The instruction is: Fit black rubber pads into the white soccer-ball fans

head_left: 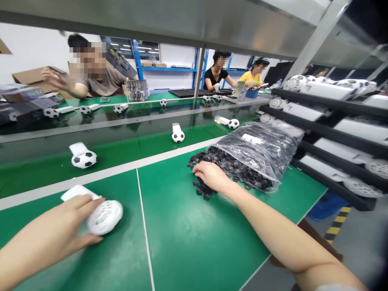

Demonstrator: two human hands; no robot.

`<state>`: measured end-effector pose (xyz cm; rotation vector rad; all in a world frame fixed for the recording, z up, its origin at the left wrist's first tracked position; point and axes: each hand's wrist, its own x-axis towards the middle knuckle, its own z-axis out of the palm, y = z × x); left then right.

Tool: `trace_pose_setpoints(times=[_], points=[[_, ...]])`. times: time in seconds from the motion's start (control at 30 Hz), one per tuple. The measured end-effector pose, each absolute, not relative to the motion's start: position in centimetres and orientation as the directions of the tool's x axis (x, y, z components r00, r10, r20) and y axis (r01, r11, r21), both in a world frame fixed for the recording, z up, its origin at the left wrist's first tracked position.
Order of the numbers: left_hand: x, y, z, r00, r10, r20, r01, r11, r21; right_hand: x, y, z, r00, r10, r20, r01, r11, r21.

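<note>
My left hand [68, 220] is closed around a white soccer-ball-shaped piece [106, 217] with openwork holes and a flat white handle [79, 191]. It is held at the left of the green table, thumb below and fingers above. My right hand [212, 176] reaches into a pile of small black flat pieces [226, 161], fingers curled together at the pile's near left edge. Whatever its fingertips pinch is too small or hidden to make out. The pile spills from the mouth of a clear plastic bag [257, 147] lying on the table.
On the green conveyor [130, 149] lie finished-looking black-and-white ball pieces [84, 159] with handles. Black trays [333, 161] holding white ball pieces are stacked at right. Several people sit across the line, one [93, 76] at left near stacked boxes. A metal shelf [182, 28] hangs overhead.
</note>
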<state>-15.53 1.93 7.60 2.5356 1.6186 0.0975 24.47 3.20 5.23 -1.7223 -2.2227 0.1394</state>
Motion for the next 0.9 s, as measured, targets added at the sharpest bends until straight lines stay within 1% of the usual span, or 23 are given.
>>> trace_pose_setpoints(times=[0.03, 0.07, 0.1, 0.17, 0.23, 0.37, 0.4, 0.47, 0.53, 0.57, 0.63, 0.67, 0.77, 0.83, 0.9], points=[[-13.3, 2.0, 8.4, 0.504, 0.863, -0.038, 0.863, -0.501, 0.068, 24.4, 3.1, 5.2, -0.228, 0.955, 0.189, 0.922, 0.274, -0.274], [-11.1, 2.1, 9.2, 0.544, 0.839, -0.013, 0.839, -0.543, 0.03, 24.3, 3.0, 5.2, -0.235, 0.954, 0.186, 0.919, 0.281, -0.276], [-9.1, 2.3, 9.7, 0.58, 0.814, -0.03, 0.815, -0.578, 0.039, 24.3, 2.9, 5.2, -0.24, 0.953, 0.184, 0.917, 0.285, -0.278], [-5.6, 2.6, 10.2, 0.581, 0.801, -0.144, 0.813, -0.562, 0.152, 24.3, 2.9, 5.1, -0.246, 0.952, 0.183, 0.913, 0.291, -0.287], [-3.0, 2.9, 9.8, 0.561, 0.809, -0.175, 0.823, -0.522, 0.224, 24.4, 2.9, 4.9, -0.243, 0.952, 0.187, 0.906, 0.292, -0.306], [0.2, 3.1, 8.1, 0.505, 0.857, -0.099, 0.849, -0.473, 0.237, 24.2, 2.9, 4.7, -0.208, 0.957, 0.203, 0.893, 0.271, -0.36], [0.7, 3.0, 7.8, 0.486, 0.87, -0.087, 0.858, -0.455, 0.239, 24.0, 2.8, 4.7, -0.199, 0.955, 0.219, 0.879, 0.272, -0.391], [1.5, 3.0, 7.5, 0.46, 0.883, -0.09, 0.867, -0.425, 0.261, 23.5, 2.3, 5.0, -0.199, 0.937, 0.287, 0.809, 0.322, -0.491], [1.8, 2.9, 7.4, 0.47, 0.876, -0.111, 0.851, -0.416, 0.319, 22.8, 1.6, 5.5, -0.242, 0.893, 0.379, 0.683, 0.434, -0.587], [1.8, 2.8, 7.4, 0.494, 0.861, -0.118, 0.83, -0.427, 0.358, 22.4, 1.2, 5.7, -0.279, 0.864, 0.418, 0.616, 0.496, -0.612], [1.7, 2.8, 7.3, 0.553, 0.825, -0.12, 0.777, -0.457, 0.433, 21.6, 0.3, 5.9, -0.367, 0.807, 0.462, 0.528, 0.59, -0.611], [1.6, 2.7, 7.2, 0.573, 0.812, -0.113, 0.754, -0.468, 0.461, 21.2, -0.1, 5.9, -0.409, 0.782, 0.47, 0.511, 0.623, -0.592], [1.4, 2.7, 6.7, 0.579, 0.812, -0.075, 0.727, -0.474, 0.497, 20.4, -0.9, 5.5, -0.504, 0.728, 0.465, 0.531, 0.686, -0.498], [1.4, 2.6, 6.6, 0.569, 0.82, -0.067, 0.728, -0.464, 0.504, 20.1, -1.0, 5.1, -0.522, 0.718, 0.46, 0.549, 0.696, -0.463], [1.4, 2.5, 6.6, 0.565, 0.822, -0.072, 0.73, -0.457, 0.508, 20.0, -1.0, 4.9, -0.479, 0.743, 0.468, 0.557, 0.669, -0.492]])
